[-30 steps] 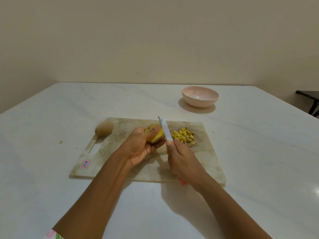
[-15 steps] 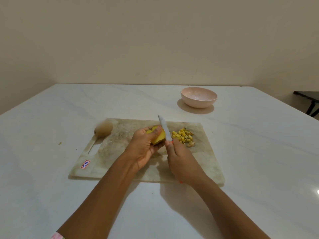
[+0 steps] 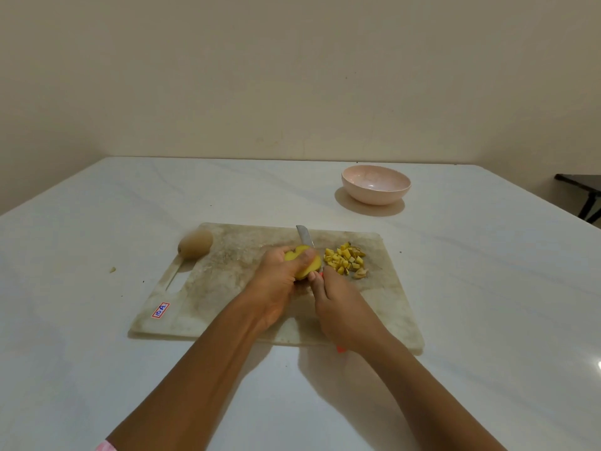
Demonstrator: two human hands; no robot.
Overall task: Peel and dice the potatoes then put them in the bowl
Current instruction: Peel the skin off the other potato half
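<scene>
On the worn cutting board (image 3: 227, 288) my left hand (image 3: 279, 281) grips a yellow peeled potato piece (image 3: 309, 266), fingers curled over its top. My right hand (image 3: 341, 307) holds a knife by its red handle; the knife blade (image 3: 305, 236) runs along the potato's right side and its tip sticks out beyond it. A small heap of diced potato (image 3: 346, 260) lies just right of the blade. An unpeeled brown potato (image 3: 195, 244) sits at the board's far left corner. The pink bowl (image 3: 375, 184) stands behind the board to the right, with nothing visible in it.
The board lies on a white marble-look table (image 3: 97, 369). A small scrap (image 3: 112, 270) lies on the table left of the board. A dark piece of furniture (image 3: 582, 190) shows at the right edge, beyond the table.
The knife blade has slid down toward me along the potato, so less of it shows beyond my left hand. My left fingers now cover more of the potato.
</scene>
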